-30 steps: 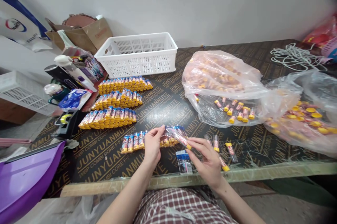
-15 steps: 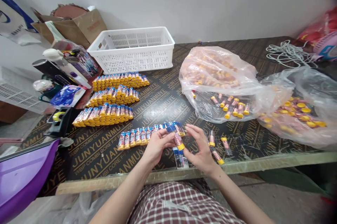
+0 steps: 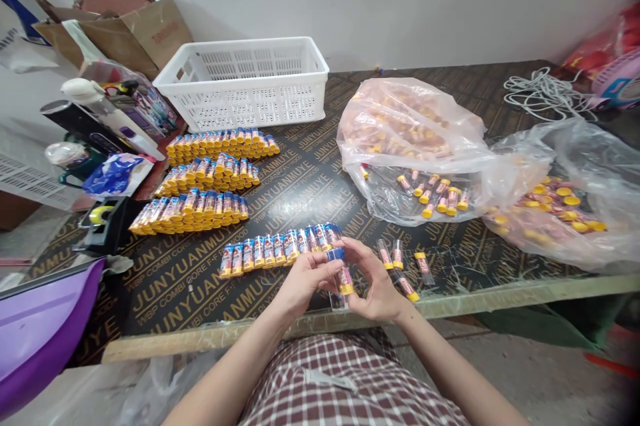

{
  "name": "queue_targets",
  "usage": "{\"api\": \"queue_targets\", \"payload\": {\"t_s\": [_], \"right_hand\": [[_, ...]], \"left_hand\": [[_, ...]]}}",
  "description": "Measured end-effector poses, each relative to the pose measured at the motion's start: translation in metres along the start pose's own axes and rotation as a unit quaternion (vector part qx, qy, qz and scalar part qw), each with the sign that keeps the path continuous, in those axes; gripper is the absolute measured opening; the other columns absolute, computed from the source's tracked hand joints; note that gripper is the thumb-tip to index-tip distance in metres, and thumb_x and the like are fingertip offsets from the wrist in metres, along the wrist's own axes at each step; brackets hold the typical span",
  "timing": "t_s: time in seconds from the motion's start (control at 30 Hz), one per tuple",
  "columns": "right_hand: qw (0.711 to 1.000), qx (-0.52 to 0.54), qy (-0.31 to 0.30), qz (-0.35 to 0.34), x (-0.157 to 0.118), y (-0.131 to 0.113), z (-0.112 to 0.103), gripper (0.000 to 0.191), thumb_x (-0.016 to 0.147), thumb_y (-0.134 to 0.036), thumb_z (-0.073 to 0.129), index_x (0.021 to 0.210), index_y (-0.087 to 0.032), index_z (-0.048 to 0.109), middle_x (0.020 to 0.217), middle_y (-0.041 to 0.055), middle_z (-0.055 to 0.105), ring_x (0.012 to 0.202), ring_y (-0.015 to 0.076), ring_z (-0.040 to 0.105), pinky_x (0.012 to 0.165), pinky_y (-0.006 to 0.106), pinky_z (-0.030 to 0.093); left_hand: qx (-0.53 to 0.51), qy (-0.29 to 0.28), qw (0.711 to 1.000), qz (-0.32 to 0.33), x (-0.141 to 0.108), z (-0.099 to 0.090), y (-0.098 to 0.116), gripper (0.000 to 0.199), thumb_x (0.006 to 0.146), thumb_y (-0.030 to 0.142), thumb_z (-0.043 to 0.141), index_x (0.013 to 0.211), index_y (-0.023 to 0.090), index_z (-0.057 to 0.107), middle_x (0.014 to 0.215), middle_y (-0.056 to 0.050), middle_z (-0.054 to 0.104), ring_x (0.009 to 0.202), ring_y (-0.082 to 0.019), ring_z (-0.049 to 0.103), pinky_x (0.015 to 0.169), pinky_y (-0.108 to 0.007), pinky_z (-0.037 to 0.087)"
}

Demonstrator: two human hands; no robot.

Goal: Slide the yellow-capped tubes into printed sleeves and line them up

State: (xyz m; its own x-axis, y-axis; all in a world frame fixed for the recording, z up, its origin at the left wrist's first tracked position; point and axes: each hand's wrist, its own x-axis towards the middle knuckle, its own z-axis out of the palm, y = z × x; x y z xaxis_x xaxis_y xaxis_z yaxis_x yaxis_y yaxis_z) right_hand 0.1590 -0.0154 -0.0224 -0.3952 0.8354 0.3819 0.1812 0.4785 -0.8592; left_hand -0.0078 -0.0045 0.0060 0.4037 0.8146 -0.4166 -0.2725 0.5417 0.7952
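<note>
The left hand [image 3: 311, 274] pinches a tube [image 3: 344, 276] between thumb and fingers near its blue upper end, the grip closed with no visible gap. The right hand [image 3: 374, 279] curves around the tube's other side, thumb low by the yellow cap and fingers high, leaving a hollow in the palm; whether its tips press on the tube, I cannot tell. The tube is tilted, cap down, above the near edge of the table [image 3: 295, 203].

A good share looks done. A row [image 3: 273, 251] of blue-and-yellow tubes lies just beyond the left hand, and three stacks [image 3: 210, 209] of the same kind sit farther left. Plenty seems left: four loose tubes [image 3: 424, 267], with yellow caps and no blue, lie near the right hand, and many more are in the pink bag [image 3: 415, 109] and the clear bag [image 3: 600, 153].

The table is dark board printed with gold lettering, scuffed near its pale taped edge. At the back, a white crate [image 3: 273, 103] stands near a plain grey wall [image 3: 415, 6]. To the left are a tape dispenser [image 3: 103, 221], a paper bag [image 3: 150, 33] and a purple dustpan [image 3: 50, 339]; a coiled cord [image 3: 545, 94] lies far right.
</note>
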Motion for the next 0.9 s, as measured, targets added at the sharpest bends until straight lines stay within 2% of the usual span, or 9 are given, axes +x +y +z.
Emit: {"api": "queue_targets", "payload": {"t_s": [0.4,0.9], "right_hand": [[0.999,0.038,0.015,0.002,-0.0003,-0.0018,0.0028,0.089,0.059,-0.002,0.050,0.142,-0.024,0.025,0.137,0.0101,0.044,0.125,0.0252,0.046,0.105,0.042,0.040],[0.998,0.050,0.024,0.003,0.0012,-0.0024,0.0060,0.086,0.062,-0.006,0.052,0.141,-0.024,0.023,0.137,0.0117,0.045,0.125,0.0260,0.047,0.105,0.045,0.040]], "left_hand": [[-0.003,0.000,1.000,0.003,0.0000,-0.0010,-0.0030,0.029,0.068,0.040,0.074,0.071,0.012,0.067,0.062,-0.003,0.064,0.053,-0.010,0.057,0.052,-0.020,0.046],[-0.012,0.006,1.000,0.005,-0.0017,0.0014,-0.0027,0.031,0.065,0.041,0.076,0.070,0.012,0.068,0.062,-0.003,0.064,0.052,-0.010,0.057,0.052,-0.021,0.046]]}}
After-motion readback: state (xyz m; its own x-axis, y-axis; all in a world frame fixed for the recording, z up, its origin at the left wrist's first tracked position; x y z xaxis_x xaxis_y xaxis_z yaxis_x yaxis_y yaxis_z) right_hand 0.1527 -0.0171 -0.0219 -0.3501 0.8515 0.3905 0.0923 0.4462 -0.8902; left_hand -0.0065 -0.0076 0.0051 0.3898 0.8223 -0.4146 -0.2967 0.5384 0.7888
